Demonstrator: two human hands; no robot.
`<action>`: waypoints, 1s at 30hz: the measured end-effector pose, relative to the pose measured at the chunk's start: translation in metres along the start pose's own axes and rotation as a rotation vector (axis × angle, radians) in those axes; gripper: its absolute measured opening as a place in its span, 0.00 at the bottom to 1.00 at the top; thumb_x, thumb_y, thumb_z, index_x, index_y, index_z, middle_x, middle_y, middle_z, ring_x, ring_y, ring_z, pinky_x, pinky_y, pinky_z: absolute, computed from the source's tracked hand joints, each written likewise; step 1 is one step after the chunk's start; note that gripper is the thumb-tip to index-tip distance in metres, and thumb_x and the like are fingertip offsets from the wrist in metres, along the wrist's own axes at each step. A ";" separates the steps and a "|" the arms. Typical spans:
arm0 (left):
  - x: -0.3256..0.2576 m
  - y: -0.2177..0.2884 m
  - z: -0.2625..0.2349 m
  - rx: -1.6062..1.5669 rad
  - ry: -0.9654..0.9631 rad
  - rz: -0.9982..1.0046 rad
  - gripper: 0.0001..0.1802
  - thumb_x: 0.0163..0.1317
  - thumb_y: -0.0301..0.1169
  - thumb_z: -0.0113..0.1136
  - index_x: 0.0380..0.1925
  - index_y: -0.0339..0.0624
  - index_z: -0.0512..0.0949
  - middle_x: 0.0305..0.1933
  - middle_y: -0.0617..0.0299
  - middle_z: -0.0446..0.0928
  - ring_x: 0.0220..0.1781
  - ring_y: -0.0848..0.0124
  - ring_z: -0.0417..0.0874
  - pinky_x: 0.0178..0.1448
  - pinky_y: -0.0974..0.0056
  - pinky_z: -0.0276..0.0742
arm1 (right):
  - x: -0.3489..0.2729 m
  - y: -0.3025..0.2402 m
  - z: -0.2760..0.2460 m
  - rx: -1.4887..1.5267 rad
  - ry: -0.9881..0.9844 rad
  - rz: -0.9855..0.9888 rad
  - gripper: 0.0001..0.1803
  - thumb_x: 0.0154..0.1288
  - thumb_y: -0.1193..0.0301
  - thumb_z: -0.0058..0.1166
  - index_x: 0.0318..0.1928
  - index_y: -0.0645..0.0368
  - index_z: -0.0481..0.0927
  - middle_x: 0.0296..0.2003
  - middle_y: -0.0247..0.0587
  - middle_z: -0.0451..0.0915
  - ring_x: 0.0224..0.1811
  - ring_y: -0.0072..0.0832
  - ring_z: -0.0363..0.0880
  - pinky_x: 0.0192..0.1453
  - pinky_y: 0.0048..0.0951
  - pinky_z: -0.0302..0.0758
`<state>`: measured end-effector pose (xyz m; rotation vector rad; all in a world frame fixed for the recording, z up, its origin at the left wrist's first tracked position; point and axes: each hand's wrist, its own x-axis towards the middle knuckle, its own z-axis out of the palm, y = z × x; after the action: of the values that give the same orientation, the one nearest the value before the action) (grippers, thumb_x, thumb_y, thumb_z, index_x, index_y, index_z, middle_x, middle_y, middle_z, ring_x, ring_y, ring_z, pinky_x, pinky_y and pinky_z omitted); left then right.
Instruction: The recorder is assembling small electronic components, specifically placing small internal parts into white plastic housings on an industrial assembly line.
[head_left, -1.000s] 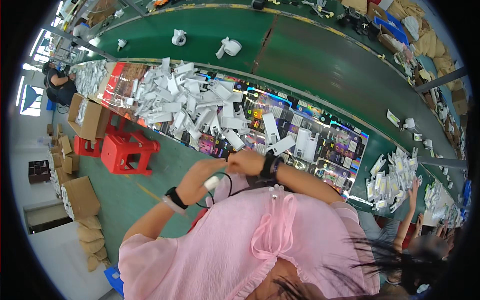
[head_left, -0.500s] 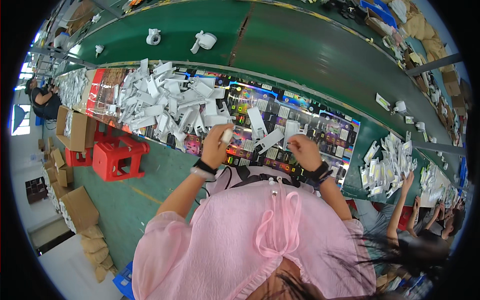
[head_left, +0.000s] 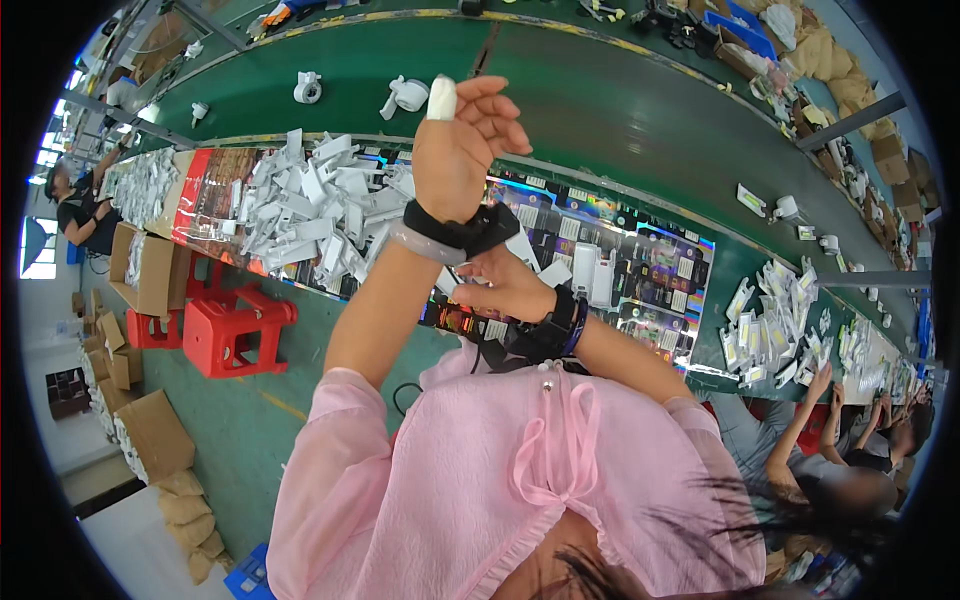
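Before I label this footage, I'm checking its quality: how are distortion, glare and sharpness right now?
Head view: the green belt bows in an arc; head view: the window at far left is blown out, and the glossy patterned sheet carries shiny reflections; head view: the left hand looks fairly sharp.

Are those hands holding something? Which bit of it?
The left hand is open, holding nothing. The right hand is close to the left wrist's black band; whether it grips anything cannot be told.
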<state>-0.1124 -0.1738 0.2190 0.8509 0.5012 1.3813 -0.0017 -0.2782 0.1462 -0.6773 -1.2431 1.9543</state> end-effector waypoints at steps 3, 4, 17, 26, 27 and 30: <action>-0.014 -0.004 -0.012 -0.326 0.024 -0.085 0.29 0.76 0.52 0.38 0.49 0.36 0.75 0.38 0.57 0.77 0.34 0.64 0.79 0.40 0.58 0.76 | -0.004 0.002 0.004 0.107 0.011 -0.071 0.36 0.61 0.64 0.69 0.66 0.61 0.68 0.60 0.34 0.74 0.62 0.25 0.68 0.66 0.30 0.65; -0.015 -0.007 -0.013 -0.376 0.143 -0.135 0.30 0.75 0.55 0.38 0.46 0.35 0.74 0.35 0.58 0.76 0.30 0.65 0.78 0.37 0.59 0.77 | -0.004 0.001 0.007 0.060 0.041 -0.145 0.33 0.63 0.66 0.67 0.66 0.61 0.70 0.59 0.34 0.75 0.57 0.23 0.73 0.63 0.29 0.68; -0.019 0.016 0.019 1.170 -0.264 0.660 0.17 0.59 0.23 0.58 0.50 0.38 0.78 0.38 0.60 0.81 0.37 0.69 0.81 0.43 0.65 0.76 | -0.002 0.018 0.016 0.533 -0.233 0.063 0.25 0.73 0.53 0.51 0.54 0.65 0.75 0.44 0.46 0.82 0.49 0.35 0.82 0.58 0.38 0.77; -0.123 0.042 -0.087 1.571 -0.610 -0.261 0.11 0.58 0.31 0.63 0.41 0.44 0.82 0.34 0.59 0.82 0.38 0.59 0.83 0.43 0.58 0.77 | -0.104 0.032 -0.110 -0.674 0.291 0.162 0.13 0.67 0.68 0.60 0.48 0.61 0.80 0.41 0.40 0.84 0.42 0.29 0.84 0.46 0.31 0.80; -0.146 0.030 -0.107 1.626 -0.642 -0.356 0.11 0.57 0.31 0.63 0.40 0.44 0.82 0.33 0.59 0.82 0.40 0.57 0.83 0.43 0.57 0.77 | -0.120 0.033 -0.119 -0.826 0.347 0.207 0.12 0.66 0.68 0.60 0.46 0.61 0.80 0.40 0.41 0.84 0.40 0.31 0.85 0.43 0.31 0.80; -0.184 -0.019 -0.132 1.761 -0.741 -0.337 0.11 0.57 0.30 0.62 0.41 0.43 0.81 0.36 0.56 0.82 0.41 0.56 0.83 0.46 0.54 0.77 | -0.154 0.056 -0.138 -1.067 0.435 0.318 0.10 0.64 0.68 0.61 0.42 0.58 0.81 0.39 0.44 0.83 0.39 0.37 0.85 0.42 0.34 0.80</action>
<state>-0.2282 -0.3221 0.0918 2.3646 1.1667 -0.0920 0.1782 -0.3416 0.0480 -1.7908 -1.9148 1.1025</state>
